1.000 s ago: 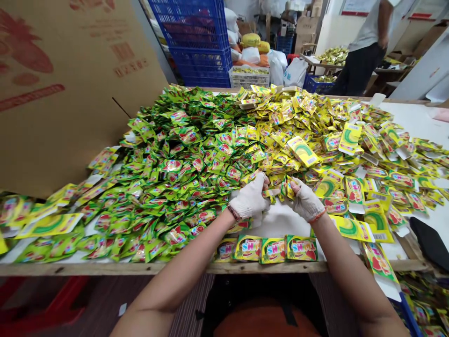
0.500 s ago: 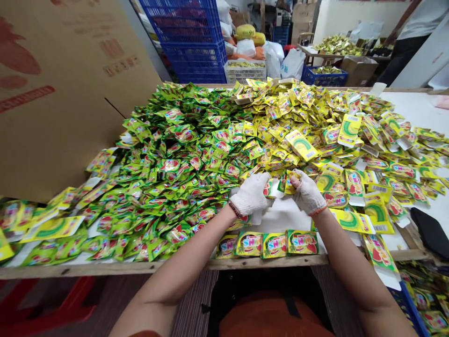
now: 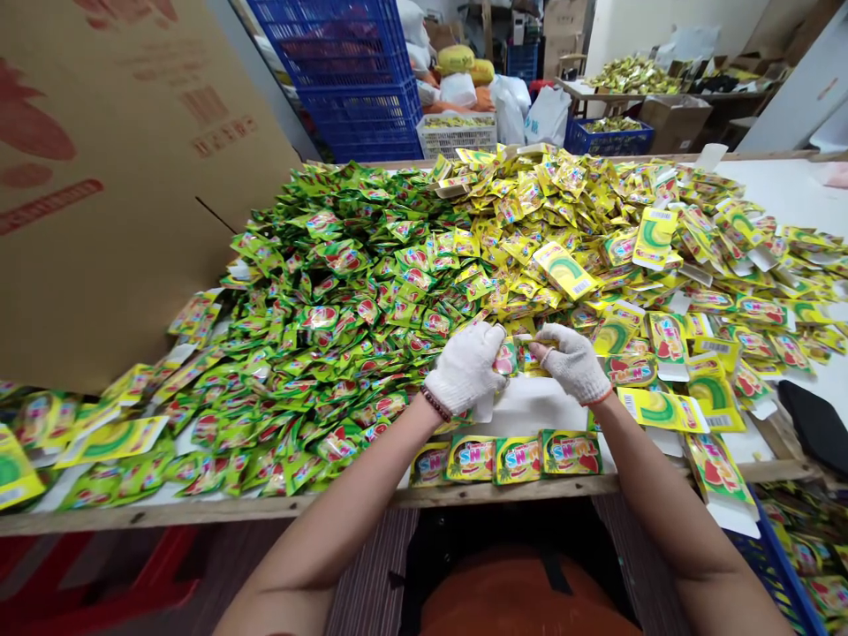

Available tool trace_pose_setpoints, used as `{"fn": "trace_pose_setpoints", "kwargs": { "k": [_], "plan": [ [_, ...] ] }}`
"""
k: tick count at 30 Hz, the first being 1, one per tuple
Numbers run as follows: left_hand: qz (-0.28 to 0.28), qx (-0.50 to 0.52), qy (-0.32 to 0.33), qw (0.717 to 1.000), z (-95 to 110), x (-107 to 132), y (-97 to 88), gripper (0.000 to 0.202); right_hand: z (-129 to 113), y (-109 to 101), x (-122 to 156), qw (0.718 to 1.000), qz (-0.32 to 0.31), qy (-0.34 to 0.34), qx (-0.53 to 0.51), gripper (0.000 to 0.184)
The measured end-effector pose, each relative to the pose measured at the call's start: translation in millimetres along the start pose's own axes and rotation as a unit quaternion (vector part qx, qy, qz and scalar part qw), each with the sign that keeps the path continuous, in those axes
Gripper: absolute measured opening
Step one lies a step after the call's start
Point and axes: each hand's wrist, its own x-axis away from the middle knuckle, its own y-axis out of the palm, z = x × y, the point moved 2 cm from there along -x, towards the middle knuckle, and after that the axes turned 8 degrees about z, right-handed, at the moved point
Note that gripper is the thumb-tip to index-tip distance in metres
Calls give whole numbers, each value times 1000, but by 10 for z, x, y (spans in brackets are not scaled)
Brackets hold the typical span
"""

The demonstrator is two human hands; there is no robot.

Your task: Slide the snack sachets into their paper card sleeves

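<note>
My left hand (image 3: 467,369), in a white knitted glove, is closed around a small printed carton (image 3: 505,359) with its end towards the right. My right hand (image 3: 573,362), gloved with bare fingertips showing, pinches small sachets (image 3: 528,357) at that end of the carton. How far the sachets sit inside is hidden by the fingers. Below the hands, several filled cartons (image 3: 518,460) lie in a row along the table's front edge. Green sachets (image 3: 344,309) heap up on the left, and yellow sachets (image 3: 530,203) lie behind the hands.
Flat yellow cartons (image 3: 662,412) lie scattered to the right, near a black phone (image 3: 813,427). A large cardboard box (image 3: 132,203) stands at the left. Blue crates (image 3: 361,88) are stacked beyond the table. Another blue crate (image 3: 775,565) holds packets at the lower right.
My right hand has moved left with the sachets, up to the carton's end. The left hand keeps its hold on the carton. A person at the back right is out of view now.
</note>
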Motion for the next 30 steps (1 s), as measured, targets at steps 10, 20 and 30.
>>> {"fn": "trace_pose_setpoints", "kwargs": {
  "k": [10,20,30],
  "plan": [
    [2,19,46,999,138,47,76,37,-180,73,150,955,81,-144,247,21],
    [11,69,-20,997,197,125,158,32,-298,39,199,986,28,19,165,8],
    [51,72,57,994,176,118,155,15,-351,-64,296,987,34,104,115,4]
  ]
}}
